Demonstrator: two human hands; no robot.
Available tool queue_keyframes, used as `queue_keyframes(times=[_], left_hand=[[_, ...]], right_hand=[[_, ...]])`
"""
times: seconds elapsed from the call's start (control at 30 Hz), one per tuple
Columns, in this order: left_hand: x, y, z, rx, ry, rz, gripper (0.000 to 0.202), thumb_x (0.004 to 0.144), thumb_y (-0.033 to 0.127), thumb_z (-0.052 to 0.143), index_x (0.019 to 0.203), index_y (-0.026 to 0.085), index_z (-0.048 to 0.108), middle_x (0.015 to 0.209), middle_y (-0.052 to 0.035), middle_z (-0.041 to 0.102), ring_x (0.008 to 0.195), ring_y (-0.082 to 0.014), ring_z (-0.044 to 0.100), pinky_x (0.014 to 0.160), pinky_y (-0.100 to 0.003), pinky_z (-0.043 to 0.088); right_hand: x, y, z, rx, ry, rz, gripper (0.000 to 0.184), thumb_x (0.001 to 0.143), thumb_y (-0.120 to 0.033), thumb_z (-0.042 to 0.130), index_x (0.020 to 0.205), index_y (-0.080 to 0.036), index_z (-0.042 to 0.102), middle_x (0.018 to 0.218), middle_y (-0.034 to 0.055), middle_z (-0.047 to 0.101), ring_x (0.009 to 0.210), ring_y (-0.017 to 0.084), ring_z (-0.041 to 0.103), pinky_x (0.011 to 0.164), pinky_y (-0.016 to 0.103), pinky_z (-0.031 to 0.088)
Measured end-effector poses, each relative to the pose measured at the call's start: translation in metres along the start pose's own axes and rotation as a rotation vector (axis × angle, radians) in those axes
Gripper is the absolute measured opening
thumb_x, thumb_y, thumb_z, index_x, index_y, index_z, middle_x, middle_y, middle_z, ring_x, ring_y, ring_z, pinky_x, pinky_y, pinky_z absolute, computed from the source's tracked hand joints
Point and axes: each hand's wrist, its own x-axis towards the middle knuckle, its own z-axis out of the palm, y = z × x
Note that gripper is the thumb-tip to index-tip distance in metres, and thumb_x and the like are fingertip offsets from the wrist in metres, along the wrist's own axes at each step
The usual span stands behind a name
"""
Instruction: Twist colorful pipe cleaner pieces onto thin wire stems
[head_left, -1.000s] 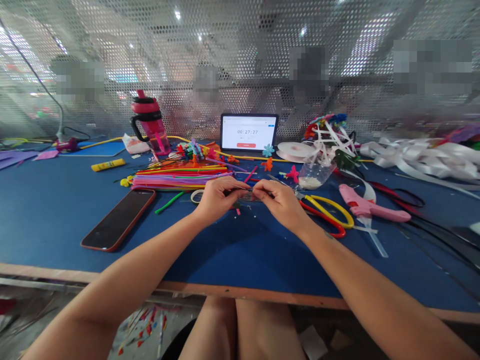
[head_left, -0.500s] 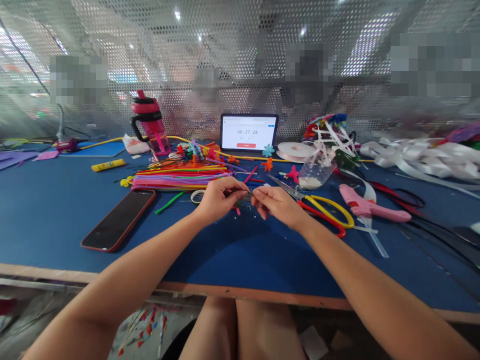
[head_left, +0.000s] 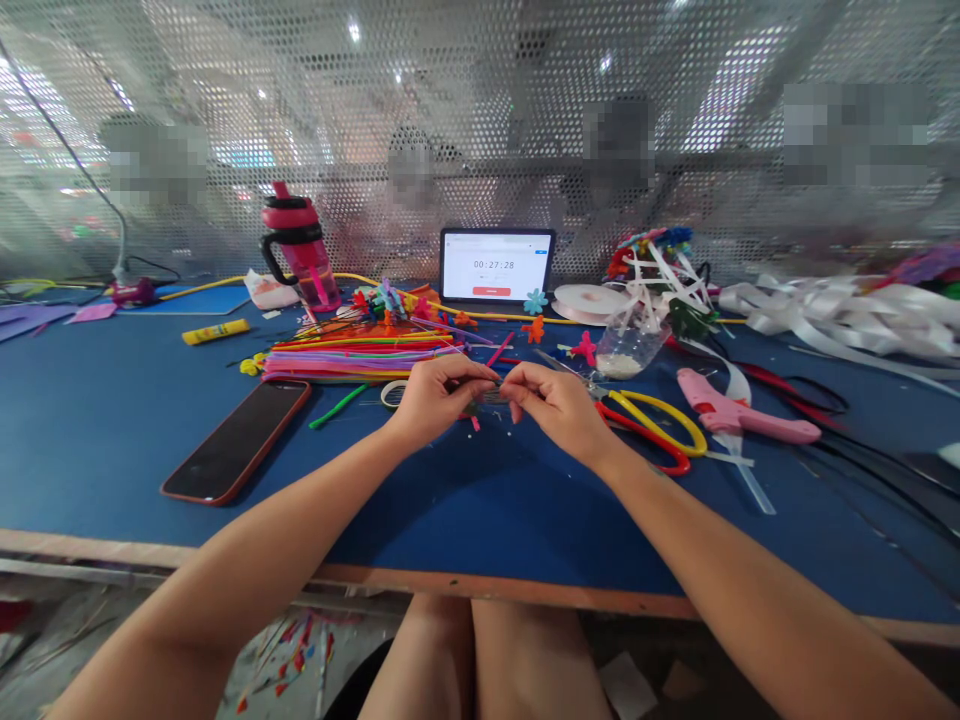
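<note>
My left hand (head_left: 441, 398) and my right hand (head_left: 553, 405) meet fingertip to fingertip above the blue table (head_left: 480, 510). Both are closed in a pinch. What they pinch is thin and small, mostly hidden by the fingers, and I cannot make out its kind. Just left of my left hand lies a roll of tape (head_left: 392, 394), with a bundle of coloured pipe cleaners (head_left: 360, 358) behind it. Beside my right hand rest scissors (head_left: 664, 420) with one yellow and one red handle loop. Small white specks are scattered below my fingers.
A phone (head_left: 238, 442) lies at left, near a glue stick (head_left: 216, 332) and a pink bottle (head_left: 300, 250). A tablet (head_left: 496, 265) stands behind. On the right are a pink glue gun (head_left: 739, 410), a bag of white beads (head_left: 626, 350), a ribbon spool (head_left: 589, 302) and loose white ribbon (head_left: 847, 315).
My right hand's fingers have shifted slightly and curled higher, staying close to my left fingertips. My left hand is almost still.
</note>
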Motion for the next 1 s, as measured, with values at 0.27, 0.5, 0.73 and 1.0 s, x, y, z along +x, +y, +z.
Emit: queue_keyframes(times=[0.27,0.5,0.73,1.0], left_hand=[[-0.0009,0.0025,0.0008,-0.024,-0.015,-0.029,0.009,0.076,0.022,0.061,0.078,0.015,0.068,0.079,-0.004,0.068,0.07,-0.0129,0.063,0.059,-0.022,0.05],[0.0008,0.0032,-0.0011,0.013,-0.032,0.036,0.008,0.076,0.019,0.062,0.079,0.016,0.068,0.079,-0.0039,0.068,0.073,-0.0131,0.063,0.064,-0.023,0.05],[0.0024,0.0056,-0.0038,0.068,-0.055,0.07,0.009,0.078,0.02,0.06,0.081,0.017,0.067,0.08,-0.0037,0.068,0.074,-0.0129,0.062,0.063,-0.023,0.048],[0.0017,0.0063,-0.0035,0.086,-0.03,0.076,0.008,0.078,0.019,0.059,0.078,0.017,0.066,0.077,-0.0026,0.067,0.072,-0.0115,0.061,0.062,-0.021,0.047]], right_hand=[[-0.0004,-0.0005,0.0011,0.032,-0.062,0.047,0.029,0.088,-0.042,0.041,0.075,-0.018,0.052,0.049,-0.005,0.049,0.046,0.008,0.045,0.052,0.022,0.033],[0.0001,0.001,0.0036,0.136,-0.053,0.053,0.025,0.086,-0.041,0.045,0.075,-0.019,0.048,0.05,-0.0076,0.037,0.044,0.006,0.032,0.046,0.022,0.025],[-0.0002,0.0035,0.0003,0.17,-0.142,0.117,0.032,0.089,-0.045,0.039,0.071,-0.019,0.048,0.045,-0.0079,0.035,0.04,0.007,0.033,0.045,0.022,0.025],[0.0001,0.0037,0.002,0.139,-0.066,0.043,0.021,0.085,-0.043,0.05,0.087,-0.022,0.047,0.052,-0.0078,0.045,0.048,0.009,0.043,0.051,0.023,0.031]])
